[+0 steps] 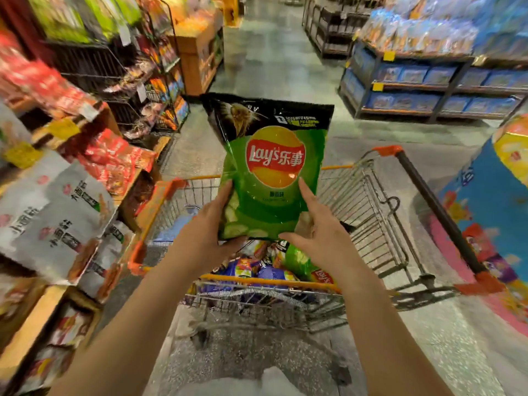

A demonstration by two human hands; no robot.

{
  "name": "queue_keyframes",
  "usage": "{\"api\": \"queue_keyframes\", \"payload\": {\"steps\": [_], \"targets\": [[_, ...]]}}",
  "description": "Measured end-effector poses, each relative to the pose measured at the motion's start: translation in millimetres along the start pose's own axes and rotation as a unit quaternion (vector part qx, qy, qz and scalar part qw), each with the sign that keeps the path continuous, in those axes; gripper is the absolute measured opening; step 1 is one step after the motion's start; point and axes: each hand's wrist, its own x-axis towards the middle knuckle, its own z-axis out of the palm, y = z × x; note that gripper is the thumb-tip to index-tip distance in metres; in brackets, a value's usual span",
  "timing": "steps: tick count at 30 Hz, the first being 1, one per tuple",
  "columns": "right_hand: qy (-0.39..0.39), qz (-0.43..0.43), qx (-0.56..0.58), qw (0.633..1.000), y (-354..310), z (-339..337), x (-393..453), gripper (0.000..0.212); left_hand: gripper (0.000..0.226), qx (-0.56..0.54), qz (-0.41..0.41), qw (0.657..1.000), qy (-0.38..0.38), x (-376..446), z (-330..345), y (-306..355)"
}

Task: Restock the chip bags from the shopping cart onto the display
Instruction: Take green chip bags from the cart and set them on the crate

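Overhead, one green chip bag (pixel 271 170) gripped by left hand (pixel 208 227) and right hand (pixel 317 227) above one cart (pixel 371 201).

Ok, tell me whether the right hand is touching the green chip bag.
Touching. The head view shows the right hand with its fingers laid on the front of the green chip bag and its thumb under the bottom edge.
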Motion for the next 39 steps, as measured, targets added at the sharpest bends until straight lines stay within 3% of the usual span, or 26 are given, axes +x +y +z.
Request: {"api": "queue_keyframes", "payload": {"steps": [4, 10, 18, 28, 39], "targets": [[-0.024, -0.033, -0.017, 0.999, -37, 19, -17, 0.102, 0.103, -0.009, -0.006, 0.999, 0.037, -51, -29, 0], [-0.12, -0.126, -0.009, 0.985, -115, 103, -67, 0.106, 0.101, 0.014, -0.118, 0.985, 0.124, -187, -98, -30], [-0.279, -0.241, 0.044, 0.929, -219, 232, -165, 0.098, 0.101, 0.031, -0.259, 0.945, 0.196, -398, -181, -57], [-0.411, -0.346, 0.002, 0.844, -338, 339, -236, 0.097, 0.105, 0.079, -0.398, 0.857, 0.318, -557, -238, -70], [-0.53, -0.449, 0.054, 0.717, -487, 476, -300, 0.096, 0.105, 0.143, -0.533, 0.716, 0.428, -681, -330, -88]]}}
